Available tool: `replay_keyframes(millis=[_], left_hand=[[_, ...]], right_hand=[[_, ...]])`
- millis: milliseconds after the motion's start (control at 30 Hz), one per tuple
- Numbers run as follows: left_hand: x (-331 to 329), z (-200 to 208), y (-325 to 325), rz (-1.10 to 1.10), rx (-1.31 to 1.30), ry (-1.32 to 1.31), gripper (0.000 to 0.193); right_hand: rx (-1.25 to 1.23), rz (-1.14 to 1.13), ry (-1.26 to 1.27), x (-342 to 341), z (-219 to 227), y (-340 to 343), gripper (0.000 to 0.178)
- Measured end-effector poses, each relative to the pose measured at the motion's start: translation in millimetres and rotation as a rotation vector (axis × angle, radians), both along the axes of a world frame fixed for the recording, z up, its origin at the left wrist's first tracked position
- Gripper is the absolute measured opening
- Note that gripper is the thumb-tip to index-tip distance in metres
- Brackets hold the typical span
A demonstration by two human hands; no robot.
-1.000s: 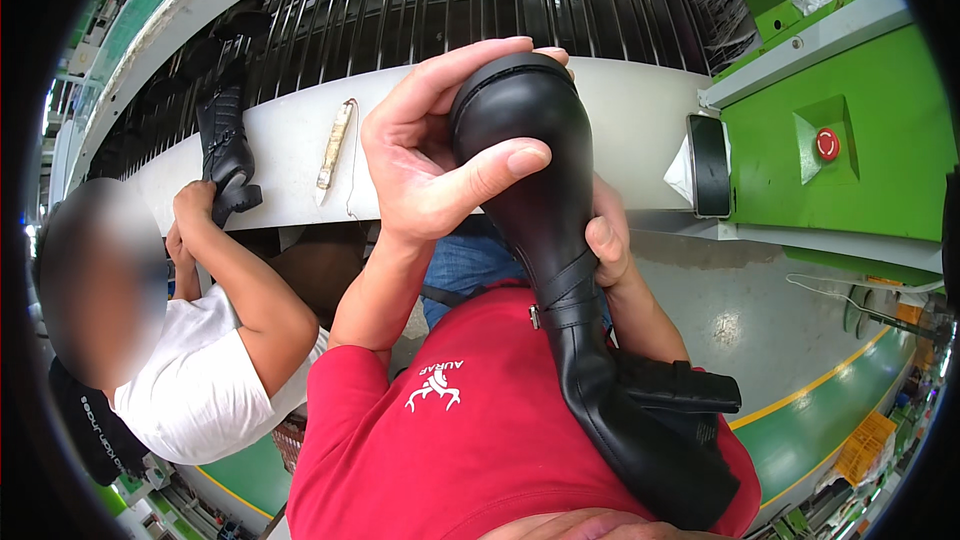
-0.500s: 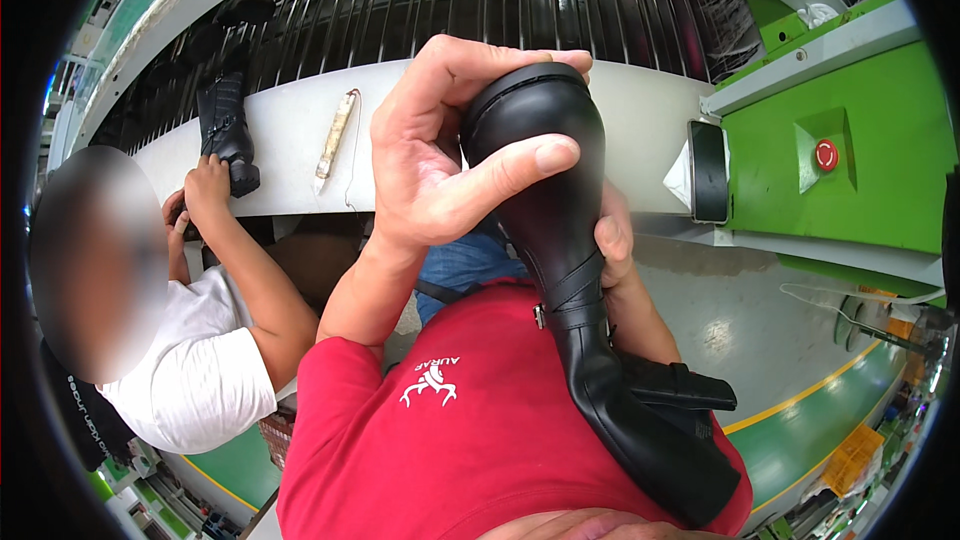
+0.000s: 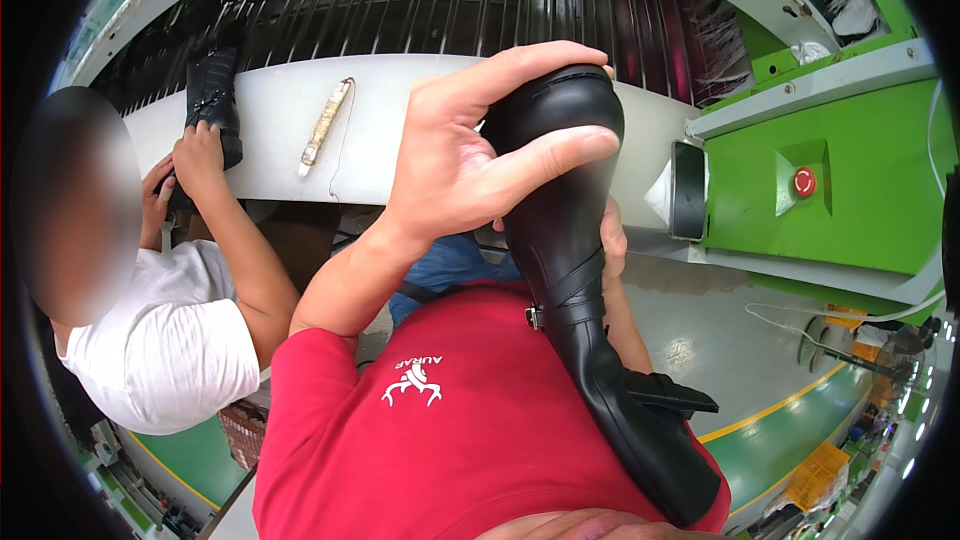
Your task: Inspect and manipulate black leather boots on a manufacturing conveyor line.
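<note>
A tall black leather boot [image 3: 566,230] is held up in front of my chest, toe end away from me and its shaft slanting down toward my right side. Thumb on top and fingers around the sole's edge, my left hand [image 3: 470,140] is closed on the toe. My right hand [image 3: 614,240] is mostly hidden behind the boot; its visible fingers press against the boot's right side. A small buckle [image 3: 533,317] shows at the ankle strap. Another black piece [image 3: 665,392], perhaps part of a second boot, sticks out beside the shaft, below my right forearm.
Beyond the white worktop [image 3: 270,110] runs a bed of metal rollers [image 3: 400,10]. A wrapped, taped tool with a cord [image 3: 326,125] lies on the worktop. At right are a phone [image 3: 688,190] and a green machine with a red button [image 3: 804,182]. A co-worker [image 3: 170,330] at left handles another black boot [image 3: 212,100].
My left hand and the boot's toe have shifted slightly right in the picture, while the surroundings have slid left. The grip on the boot stays the same.
</note>
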State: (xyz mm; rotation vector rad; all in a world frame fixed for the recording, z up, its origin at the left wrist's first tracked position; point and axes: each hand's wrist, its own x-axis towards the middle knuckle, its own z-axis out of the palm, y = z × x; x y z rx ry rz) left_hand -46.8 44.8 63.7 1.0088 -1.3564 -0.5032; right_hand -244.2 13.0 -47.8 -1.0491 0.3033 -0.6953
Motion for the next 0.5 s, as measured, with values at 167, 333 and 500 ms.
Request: replay_keyframes(millis=[167,333,500], left_hand=[[-3.3,-4.4,2.9,-0.036,0.011,0.117,0.056],[4.6,-15.5,3.1,-0.120,0.025,0.085,0.048],[5.4,-21.4,3.8,-0.122,0.087,0.088,0.037]], right_hand=[[0.267,-0.052,-0.108,-1.6,3.2,-3.9,0.113],[0.306,0.013,-0.117,-12.0,14.9,-19.1,0.113],[0.511,-0.024,-0.044,-16.2,34.2,-23.3,0.087]])
